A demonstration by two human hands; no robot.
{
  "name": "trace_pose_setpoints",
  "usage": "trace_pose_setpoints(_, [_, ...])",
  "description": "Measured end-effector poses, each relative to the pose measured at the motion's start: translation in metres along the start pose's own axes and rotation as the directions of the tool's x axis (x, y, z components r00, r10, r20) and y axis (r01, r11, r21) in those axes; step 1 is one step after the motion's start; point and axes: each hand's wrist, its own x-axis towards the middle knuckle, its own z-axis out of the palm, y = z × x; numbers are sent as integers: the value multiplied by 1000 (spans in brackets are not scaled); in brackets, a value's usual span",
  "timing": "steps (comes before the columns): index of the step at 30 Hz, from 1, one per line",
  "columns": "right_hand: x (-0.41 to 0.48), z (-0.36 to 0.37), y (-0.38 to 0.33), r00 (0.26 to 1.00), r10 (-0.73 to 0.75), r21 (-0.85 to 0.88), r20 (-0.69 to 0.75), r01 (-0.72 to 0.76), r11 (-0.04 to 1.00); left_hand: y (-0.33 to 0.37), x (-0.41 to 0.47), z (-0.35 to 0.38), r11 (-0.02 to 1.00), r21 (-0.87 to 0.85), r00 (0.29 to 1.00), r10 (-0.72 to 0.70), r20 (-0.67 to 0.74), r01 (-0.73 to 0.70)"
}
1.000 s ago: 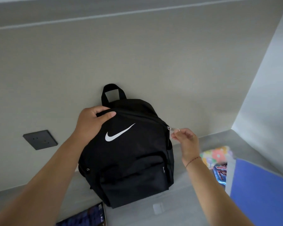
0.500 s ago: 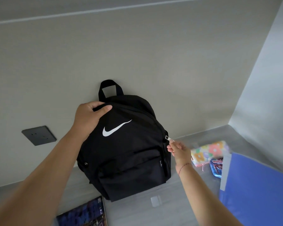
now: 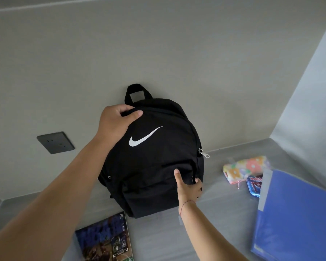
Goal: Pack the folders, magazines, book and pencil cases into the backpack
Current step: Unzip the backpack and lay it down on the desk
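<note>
My left hand (image 3: 115,123) grips the top of the black fabric backpack (image 3: 151,162), steadying it upright against the far wall on the grey desk (image 3: 224,213). My right hand (image 3: 188,187) rests on its front pocket with the thumb straight. I cannot tell whether the fingers pinch the pocket's pull. The floral pencil case (image 3: 245,168) and blue plastic folder (image 3: 297,219) lie to the right, unpacked.

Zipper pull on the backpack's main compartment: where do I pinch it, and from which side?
Pinch the free end of the silver zipper pull from the right: it juts sideways off the edge of the backpack, clear of the fabric. The right hand, on the front pocket below, is nearest; the left hand grips the top, steadying it.
</note>
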Motion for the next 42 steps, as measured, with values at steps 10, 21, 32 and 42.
trace_pose_setpoints(10, [-6,11,6,968,-58,22,246,54,998,-2,-1,-4,1000,-28,1000,0,-11,-1])
trace_pose_setpoints(21, [-2,-25,-105,788,-565,-61,245,594,802,-3,-15,-31,989,-130,970,-104,-222,77])
trace_pose_setpoints(32, [-4,-78,-21,815,-343,-399,466,540,741,-145,-138,-33,843,-14,812,-523,-260,538])
trace_pose_setpoints(42, [-31,-167,109,970,-239,-507,-34,190,841,-212,-235,-40,668,36,648,-706,-286,743])
